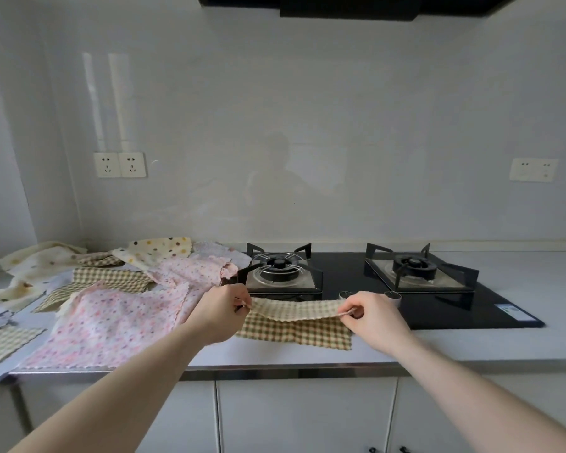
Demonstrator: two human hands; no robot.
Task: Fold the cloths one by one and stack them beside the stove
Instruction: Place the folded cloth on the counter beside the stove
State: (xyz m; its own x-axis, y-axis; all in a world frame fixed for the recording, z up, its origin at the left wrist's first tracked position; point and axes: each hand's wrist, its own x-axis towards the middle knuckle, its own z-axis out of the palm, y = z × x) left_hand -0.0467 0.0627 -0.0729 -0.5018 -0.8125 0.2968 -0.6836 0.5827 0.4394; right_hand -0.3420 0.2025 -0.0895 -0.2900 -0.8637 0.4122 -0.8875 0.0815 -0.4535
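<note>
A green-and-cream checked cloth (294, 331) lies on the counter in front of the stove (350, 279), its far edge lifted and turned over toward me. My left hand (221, 313) pinches the left corner of that lifted edge. My right hand (371, 317) pinches the right corner. The cloth's near part rests flat on the counter. To the left lies a loose heap of unfolded cloths: a pink floral cloth (111, 325) nearest me, more checked cloths (111, 279) and cream dotted cloths (159, 251) behind it.
The black glass stove has two burners (415, 268) with raised pan supports and two knobs near its front edge. The white counter (471, 344) runs on to the right of the stove. Wall sockets (120, 165) sit above the cloth heap. Cabinet doors are below the counter edge.
</note>
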